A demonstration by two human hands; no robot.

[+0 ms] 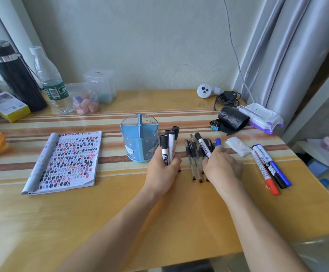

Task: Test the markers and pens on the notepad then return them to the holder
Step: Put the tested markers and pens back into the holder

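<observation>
Left hand (162,169), fingers curled round a bunch of markers (168,146) held upright just beside the blue holder (138,142), right hand (221,167) pinching one white marker (203,145) over the loose pens (193,163) on the table (100,222) — scribbled notepad (69,161) left of holder.

Blue cloud-printed holder (139,148) — notepad (69,160) dense with black, red, blue marks — table (179,114) striped brown and cream.

Flask (12,75) stands just left of the bottle (51,81), jar (85,103) just right; controller (204,91), tape (235,116) and wipes (261,118) well right.
</observation>
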